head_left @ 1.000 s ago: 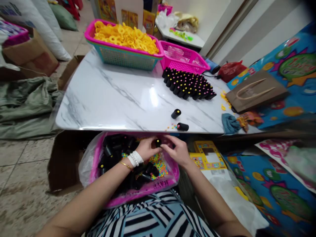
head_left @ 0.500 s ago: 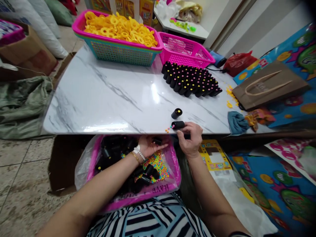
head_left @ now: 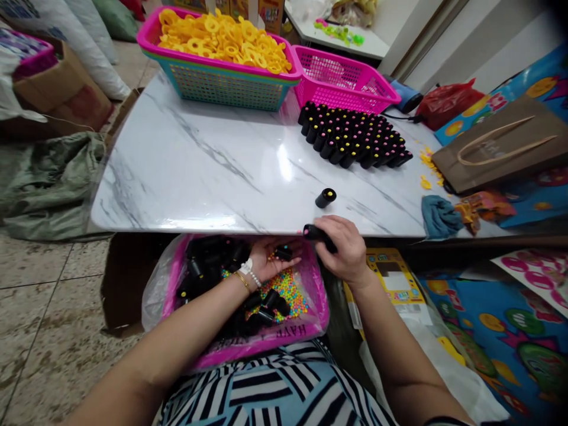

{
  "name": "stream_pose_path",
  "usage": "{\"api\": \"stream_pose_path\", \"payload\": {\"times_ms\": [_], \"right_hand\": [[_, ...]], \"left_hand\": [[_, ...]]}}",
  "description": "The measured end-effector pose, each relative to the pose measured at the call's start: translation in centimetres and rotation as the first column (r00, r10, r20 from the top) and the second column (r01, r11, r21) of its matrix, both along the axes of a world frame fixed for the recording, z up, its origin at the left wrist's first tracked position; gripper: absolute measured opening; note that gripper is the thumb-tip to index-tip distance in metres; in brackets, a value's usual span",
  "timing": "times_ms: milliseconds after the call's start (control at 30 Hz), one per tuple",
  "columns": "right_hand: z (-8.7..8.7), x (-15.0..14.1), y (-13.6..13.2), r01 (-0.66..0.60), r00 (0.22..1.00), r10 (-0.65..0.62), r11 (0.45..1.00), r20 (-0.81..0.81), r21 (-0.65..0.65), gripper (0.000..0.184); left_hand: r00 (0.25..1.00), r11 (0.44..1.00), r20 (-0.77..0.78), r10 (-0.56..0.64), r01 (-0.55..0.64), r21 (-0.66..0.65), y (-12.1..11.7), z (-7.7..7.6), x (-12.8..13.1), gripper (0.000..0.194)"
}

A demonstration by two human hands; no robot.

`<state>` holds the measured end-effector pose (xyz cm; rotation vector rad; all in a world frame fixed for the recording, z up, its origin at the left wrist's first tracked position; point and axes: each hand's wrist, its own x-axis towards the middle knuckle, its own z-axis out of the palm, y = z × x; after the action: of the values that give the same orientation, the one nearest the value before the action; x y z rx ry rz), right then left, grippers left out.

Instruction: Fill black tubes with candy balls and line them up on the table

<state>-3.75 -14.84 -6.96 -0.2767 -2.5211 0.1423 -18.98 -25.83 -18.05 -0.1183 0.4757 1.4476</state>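
One tube (head_left: 313, 232) in right hand (head_left: 345, 248)

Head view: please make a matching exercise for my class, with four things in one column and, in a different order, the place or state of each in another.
Column one
1. Left hand
2. Right hand
3. Yellow pieces
4. Blue cloth

Column two
A. Gripping a black tube
B. Crumpled on the table
C. Palm up over the pink tub
D. Heaped in a basket

Right pairs: 1-C, 2-A, 3-D, 4-B
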Motion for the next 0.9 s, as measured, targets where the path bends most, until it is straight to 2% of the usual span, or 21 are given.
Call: {"api": "stream_pose_path", "payload": {"times_ms": [67,133,200,233,333,367,400,500,533,600,667,767,833,900], "right_hand": [[-0.3,0.2,-1.3,-0.126,0.988,0.123,0.992,0.088,0.024,0.046],[-1.1,0.4,-3.1,-0.197,0.965,0.185,0.979,0.188,0.047,0.043],[-2.4,0.8,-4.8,-0.191,0.936,0.17,0.981,0.308,0.041,0.038],[-3.1,0.9,-5.6,-0.163,0.912,0.138,0.986,0.386,0.031,0.036],[-5.4,0.7,-6.8,-0.053,0.772,0.025,0.998,0.635,0.025,0.026],[-6.0,0.5,-7.0,-0.034,0.712,0.004,0.999,0.702,0.029,0.022],[-6.6,0.1,-7.0,-0.028,0.66,-0.005,0.999,0.751,0.031,0.02],[-7.7,-1.2,-6.9,-0.073,0.57,0.034,0.997,0.821,0.01,0.02],[-7.9,-1.6,-6.9,-0.098,0.561,0.055,0.995,0.826,-0.001,0.021],[-8.2,-2.3,-7.2,-0.138,0.571,0.102,0.99,0.814,-0.027,0.023],[-8.5,-2.5,-7.5,-0.152,0.606,0.163,0.984,0.779,-0.088,0.021],[-8.7,-2.0,-7.4,-0.093,0.716,0.268,0.952,0.645,-0.292,0.025],[-8.4,-1.2,-7.1,-0.044,0.815,0.302,0.884,0.494,-0.466,0.032],[-7.8,-0.2,-6.7,-0.033,0.894,0.295,0.795,0.338,-0.606,0.033]], "left_hand": [[0.995,1.0,-0.1,0.021,-0.02,0.009,-0.6,0.1,-0.4,0.033],[0.935,1.0,-0.353,-0.013,0.019,0.012,-1.7,0.2,-0.9,0.035],[0.784,0.997,-0.616,-0.075,0.075,-0.027,-3.2,0.1,-1.2,0.037],[0.706,0.995,-0.701,-0.1,0.087,-0.055,-4.1,0.1,-1.4,0.035],[0.576,0.989,-0.804,-0.147,0.083,-0.121,-6.4,0.1,-1.5,0.027],[0.493,0.987,-0.856,-0.157,0.09,-0.129,-7.0,0.2,-1.5,0.029],[0.377,0.988,-0.914,-0.151,0.092,-0.125,-7.5,0.2,-1.4,0.03],[-0.024,0.997,-0.999,-0.038,0.073,-0.039,-8.2,0.3,-1.2,0.031],[-0.112,0.998,-0.994,0.007,0.07,0.0,-8.3,0.2,-1.1,0.032],[-0.229,0.995,-0.971,0.073,0.078,0.056,-8.5,0.2,-1.2,0.032],[-0.287,0.992,-0.951,0.118,0.066,0.103,-8.9,0.4,-1.4,0.032],[-0.3,0.983,-0.939,0.169,-0.016,0.183,-9.6,0.9,-1.9,0.03],[-0.295,0.973,-0.933,0.205,-0.043,0.227,-10.0,1.4,-2.3,0.029],[-0.291,0.969,-0.928,0.233,-0.011,0.247,-10.3,1.9,-2.6,0.029]]}}
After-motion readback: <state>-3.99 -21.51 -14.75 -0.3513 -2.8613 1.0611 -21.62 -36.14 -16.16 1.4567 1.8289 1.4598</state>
